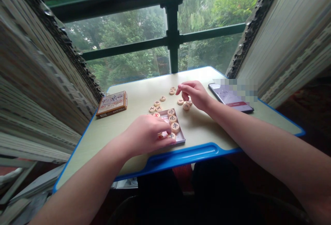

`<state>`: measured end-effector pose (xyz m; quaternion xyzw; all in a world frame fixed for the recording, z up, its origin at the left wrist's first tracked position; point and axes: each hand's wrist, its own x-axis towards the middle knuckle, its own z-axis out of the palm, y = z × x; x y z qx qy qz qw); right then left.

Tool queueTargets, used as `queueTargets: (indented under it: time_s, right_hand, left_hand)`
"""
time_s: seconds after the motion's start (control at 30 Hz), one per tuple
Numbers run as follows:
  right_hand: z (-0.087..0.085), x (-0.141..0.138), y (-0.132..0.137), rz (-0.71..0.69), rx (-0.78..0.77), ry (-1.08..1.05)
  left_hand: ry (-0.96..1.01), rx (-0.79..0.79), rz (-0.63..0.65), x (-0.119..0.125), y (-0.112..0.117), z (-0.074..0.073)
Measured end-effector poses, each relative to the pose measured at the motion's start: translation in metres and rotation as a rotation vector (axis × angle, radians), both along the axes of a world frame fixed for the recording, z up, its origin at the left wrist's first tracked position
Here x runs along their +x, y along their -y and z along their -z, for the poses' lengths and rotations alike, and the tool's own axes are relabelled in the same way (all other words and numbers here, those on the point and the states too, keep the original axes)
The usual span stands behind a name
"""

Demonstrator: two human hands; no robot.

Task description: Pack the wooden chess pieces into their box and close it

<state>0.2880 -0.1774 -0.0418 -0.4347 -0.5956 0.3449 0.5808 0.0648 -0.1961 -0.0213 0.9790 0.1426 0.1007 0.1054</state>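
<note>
My left hand (148,132) reaches over a shallow open box (181,136), its thumb and fingers around a round wooden Chinese chess piece (171,136) with a black character at the near end. Beyond that piece, a row of black-lettered chess pieces (175,126) lies along the box's right side. A red-lettered piece (156,114) shows at the far left, and my hand hides part of the box. My right hand (193,92) hovers above several loose pieces (186,106), fingers bent and apart, with no piece visible in them.
More loose pieces (158,108) lie beyond the box, and a few (172,92) sit farther back. A brown printed carton (112,103) rests at the table's left. On the right lies a phone (230,97). The pale table (139,90) has a blue edge; curtains and a window surround it.
</note>
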Motion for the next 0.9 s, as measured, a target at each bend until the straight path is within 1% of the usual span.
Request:
queueTargets:
  time_s: [0.13, 0.37, 0.53, 0.77, 0.9]
  right_hand:
    - [-0.0008, -0.0003, 0.0004, 0.0, 0.006, -0.011]
    - [0.0013, -0.0003, -0.0002, 0.003, 0.008, 0.019]
    - [0.0021, 0.0003, -0.0001, 0.001, 0.005, 0.025]
    - [0.0027, -0.0017, 0.001, -0.014, -0.004, 0.041]
    - [0.0014, -0.0027, -0.0002, -0.019, -0.017, -0.056]
  left_hand:
    - [0.003, -0.014, 0.019, -0.001, 0.0009, -0.0027]
    - [-0.085, -0.059, 0.098, -0.0008, 0.0021, -0.0054]
    - [-0.103, -0.073, 0.131, -0.0025, 0.004, -0.0084]
    - [-0.067, -0.052, 0.151, -0.0016, 0.0034, -0.0026]
    - [-0.043, -0.023, 0.142, -0.0007, 0.0016, -0.001]
